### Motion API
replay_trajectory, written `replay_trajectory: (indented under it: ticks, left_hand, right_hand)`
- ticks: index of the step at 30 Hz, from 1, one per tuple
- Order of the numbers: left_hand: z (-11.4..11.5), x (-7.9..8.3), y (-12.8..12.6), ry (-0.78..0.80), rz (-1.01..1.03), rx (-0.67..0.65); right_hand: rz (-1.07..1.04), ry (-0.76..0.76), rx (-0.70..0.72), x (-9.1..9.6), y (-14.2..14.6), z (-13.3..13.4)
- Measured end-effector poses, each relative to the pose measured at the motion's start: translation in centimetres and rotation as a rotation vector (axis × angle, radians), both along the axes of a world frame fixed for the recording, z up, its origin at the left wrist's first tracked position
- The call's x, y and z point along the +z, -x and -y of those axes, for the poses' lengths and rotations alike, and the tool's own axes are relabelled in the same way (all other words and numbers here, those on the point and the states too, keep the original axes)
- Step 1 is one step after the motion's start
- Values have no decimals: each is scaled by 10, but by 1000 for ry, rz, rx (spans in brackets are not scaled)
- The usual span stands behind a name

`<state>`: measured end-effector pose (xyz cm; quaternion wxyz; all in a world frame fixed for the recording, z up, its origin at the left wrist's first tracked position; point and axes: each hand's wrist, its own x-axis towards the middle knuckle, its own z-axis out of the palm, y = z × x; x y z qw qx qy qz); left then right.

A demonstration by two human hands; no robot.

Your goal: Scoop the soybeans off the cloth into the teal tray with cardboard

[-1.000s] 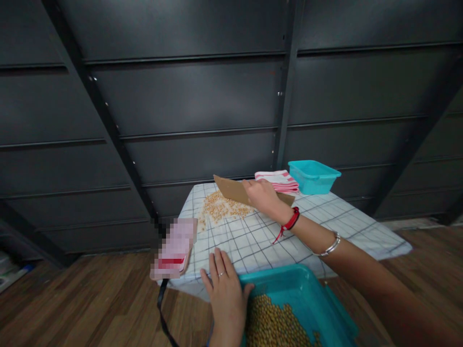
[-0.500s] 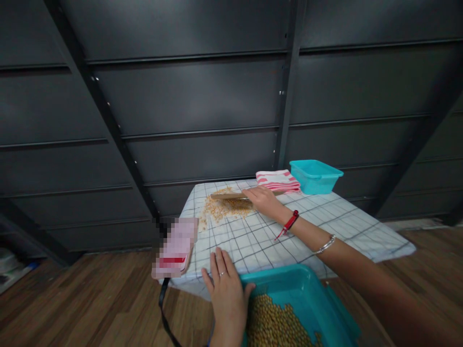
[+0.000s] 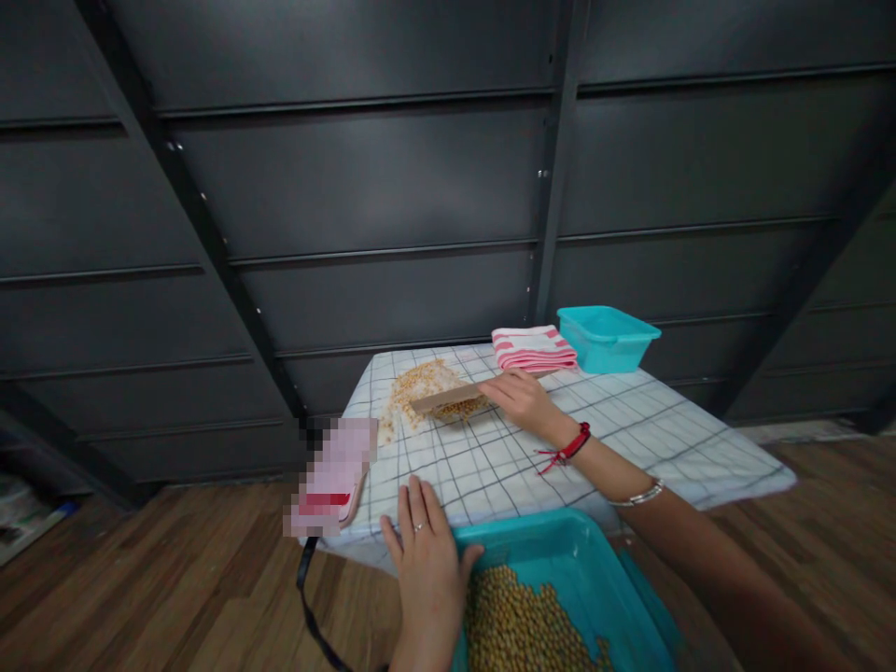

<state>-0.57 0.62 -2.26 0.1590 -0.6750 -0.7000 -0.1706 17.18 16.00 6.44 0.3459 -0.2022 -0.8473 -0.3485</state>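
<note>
My right hand point(image 3: 522, 399) grips a flat strip of brown cardboard point(image 3: 448, 397), whose long edge lies tilted among a scatter of yellow grains point(image 3: 413, 385) on the checked cloth point(image 3: 448, 471). More grains show under and in front of the strip. At the near edge my left hand point(image 3: 428, 565) lies flat with its fingers stretched, its thumb over the rim of a teal tray point(image 3: 570, 527). Inside the tray is a heap of brownish-green beans point(image 3: 522, 621).
A pink phone-like object point(image 3: 340, 471), partly pixelated, lies on the table's left edge with a black strap point(image 3: 308, 597) hanging down. Behind the right hand are a folded pink-and-white towel point(image 3: 533, 349) and a turquoise basin point(image 3: 608, 341). A dark panelled wall point(image 3: 392, 187) rises behind.
My right hand has drawn the cardboard strip a little towards me, and its left end has dipped lower. Yellow grains now show behind it. My left hand stays by the tray.
</note>
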Motion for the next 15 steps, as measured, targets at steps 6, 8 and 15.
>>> replay_trajectory:
  ticks: [6, 8, 15]
  left_hand:
    - [1, 7, -3, 36, 25, 27]
    - [1, 8, -4, 46, 32, 36]
    - [2, 7, -4, 22, 8, 39]
  right_hand:
    - [27, -6, 28, 7, -6, 9]
    - [30, 1, 35, 9, -8, 12]
    - [8, 8, 57, 11, -10, 15]
